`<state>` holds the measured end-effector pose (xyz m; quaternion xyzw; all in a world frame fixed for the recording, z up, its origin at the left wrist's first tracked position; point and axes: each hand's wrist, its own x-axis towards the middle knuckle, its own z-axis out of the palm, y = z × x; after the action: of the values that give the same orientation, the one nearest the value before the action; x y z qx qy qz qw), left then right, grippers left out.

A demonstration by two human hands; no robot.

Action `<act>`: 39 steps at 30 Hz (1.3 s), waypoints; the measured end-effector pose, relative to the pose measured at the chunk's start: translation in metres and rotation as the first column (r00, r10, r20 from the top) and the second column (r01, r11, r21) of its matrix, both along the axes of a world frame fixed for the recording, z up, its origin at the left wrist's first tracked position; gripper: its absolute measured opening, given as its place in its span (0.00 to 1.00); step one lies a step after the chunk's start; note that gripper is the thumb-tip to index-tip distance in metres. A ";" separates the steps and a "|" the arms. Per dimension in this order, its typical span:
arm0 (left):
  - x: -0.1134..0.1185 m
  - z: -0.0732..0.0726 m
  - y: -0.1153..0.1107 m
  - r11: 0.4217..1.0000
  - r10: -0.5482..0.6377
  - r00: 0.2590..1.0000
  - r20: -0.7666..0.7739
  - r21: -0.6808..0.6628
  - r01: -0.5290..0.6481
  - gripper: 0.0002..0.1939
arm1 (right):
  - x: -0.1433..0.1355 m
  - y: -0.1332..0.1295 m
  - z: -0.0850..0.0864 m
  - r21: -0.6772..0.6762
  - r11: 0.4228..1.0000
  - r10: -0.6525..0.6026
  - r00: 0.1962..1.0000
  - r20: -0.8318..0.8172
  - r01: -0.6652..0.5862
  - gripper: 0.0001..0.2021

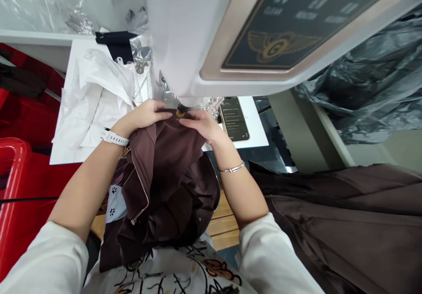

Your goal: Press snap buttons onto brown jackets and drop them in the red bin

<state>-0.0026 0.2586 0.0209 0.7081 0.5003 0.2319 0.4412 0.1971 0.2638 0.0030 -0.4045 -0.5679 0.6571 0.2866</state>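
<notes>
A dark brown garment (pixel 171 153) with a metal zipper hangs from both hands and bunches over the lap. Its upper edge lies under the head of a white machine (pixel 178 65), by a small brass-coloured part (pixel 180 113). My left hand (pixel 150 114), below a white wristband, pinches the edge on the left of that part. On the right of it my right hand (pixel 201 125) grips the same edge between thumb and fingers. Both hands are close under the machine head, a short gap apart.
A phone (pixel 234 118) lies on the white table (pixel 259 131) right of the hands. White plastic wrapping (pixel 95 105) covers the table's left part. Red bins (pixel 20 153) stand at the left. More brown cloth (pixel 349 223) lies at the right, below grey plastic sheeting (pixel 372 78).
</notes>
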 end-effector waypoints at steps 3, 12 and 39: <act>0.000 0.000 0.000 1.000 0.012 1.000 0.000 -0.008 -0.012 0.18 | -0.001 0.001 0.001 -0.027 1.000 -0.003 1.000 -0.008 0.003 0.13; 0.000 -0.003 -0.001 1.000 0.002 1.000 0.002 0.020 -0.002 0.19 | -0.001 0.000 0.003 -0.058 0.998 -0.011 1.000 -0.028 0.010 0.12; -0.002 -0.007 -0.002 0.999 0.029 0.993 -0.114 0.027 -0.026 0.18 | -0.001 -0.004 -0.002 -0.016 0.996 -0.084 0.993 0.088 0.086 0.10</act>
<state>-0.0049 0.2564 0.0136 0.7188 0.5315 0.2033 0.3994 0.1958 0.2601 0.0007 -0.4593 -0.5555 0.6318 0.2853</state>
